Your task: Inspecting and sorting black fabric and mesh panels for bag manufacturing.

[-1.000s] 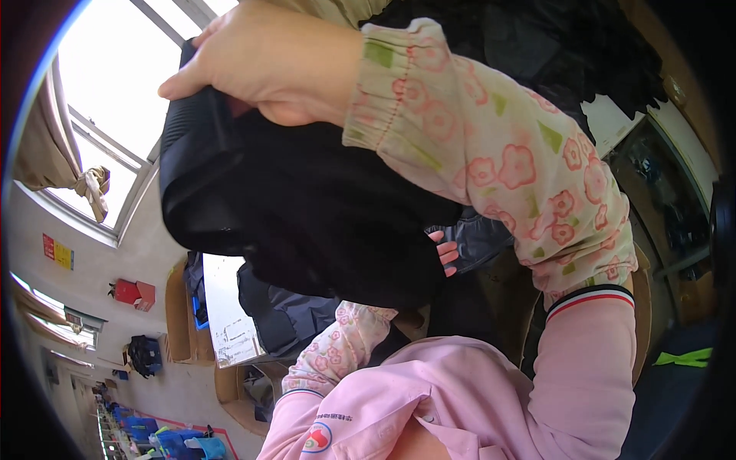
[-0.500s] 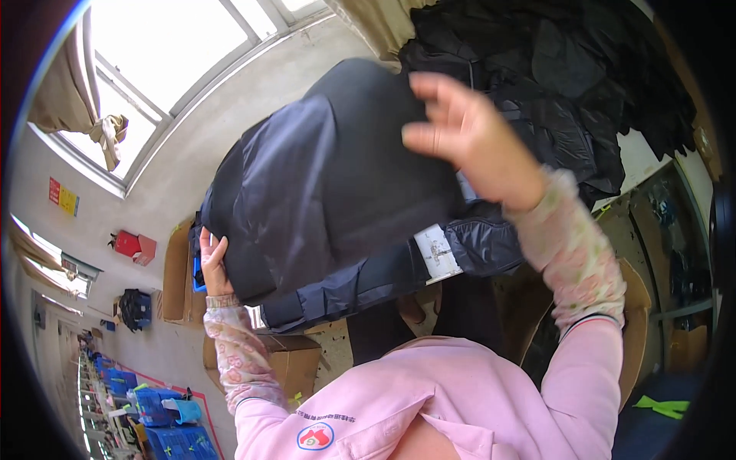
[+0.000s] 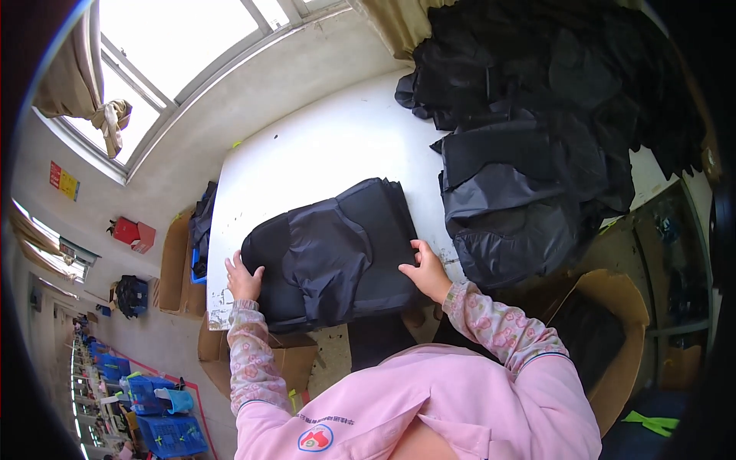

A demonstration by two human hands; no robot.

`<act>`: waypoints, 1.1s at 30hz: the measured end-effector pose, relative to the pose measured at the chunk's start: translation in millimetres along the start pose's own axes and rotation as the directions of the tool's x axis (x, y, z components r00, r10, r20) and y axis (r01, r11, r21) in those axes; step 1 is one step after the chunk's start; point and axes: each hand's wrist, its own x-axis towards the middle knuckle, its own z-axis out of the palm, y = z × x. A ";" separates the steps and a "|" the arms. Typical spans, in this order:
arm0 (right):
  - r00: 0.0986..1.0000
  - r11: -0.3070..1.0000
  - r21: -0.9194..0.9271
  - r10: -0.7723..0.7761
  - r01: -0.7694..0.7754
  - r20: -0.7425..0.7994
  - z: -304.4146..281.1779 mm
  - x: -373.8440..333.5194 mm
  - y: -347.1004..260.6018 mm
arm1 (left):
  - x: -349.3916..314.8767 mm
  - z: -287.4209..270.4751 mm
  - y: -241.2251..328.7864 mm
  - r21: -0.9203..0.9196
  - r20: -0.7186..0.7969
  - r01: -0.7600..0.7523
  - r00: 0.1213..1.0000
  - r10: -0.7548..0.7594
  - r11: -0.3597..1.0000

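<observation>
A stack of black fabric pieces [image 3: 326, 257] lies flat on the white table in front of me, its layers showing at the far right corner. The top piece has a shinier, curved panel across its middle. At the left edge of the stack is my left hand [image 3: 244, 279], open, with fingers spread and the fingertips by the fabric. My right hand [image 3: 429, 274] is at the right edge, thumb and fingers apart, also open. Whether the fingertips press on the cloth is hard to tell.
The white table [image 3: 322, 146] runs behind the stack. To the right lies another pile of black pieces [image 3: 506, 199], with a big heap of black fabric [image 3: 552, 61] beyond. Cardboard boxes [image 3: 621, 337] stand below the table's edge. A window [image 3: 184, 46] is at the far left.
The black piece held up in my left hand now lies flat on the stack. Both hands have come down, the right one moving from above the fabric to its right edge.
</observation>
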 end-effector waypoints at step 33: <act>0.927 0.855 -0.359 -0.360 0.374 0.109 -120.8 181.5 -71.5 | -112.0 50.6 199.7 -0.461 0.337 -0.660 0.488 0.805 0.593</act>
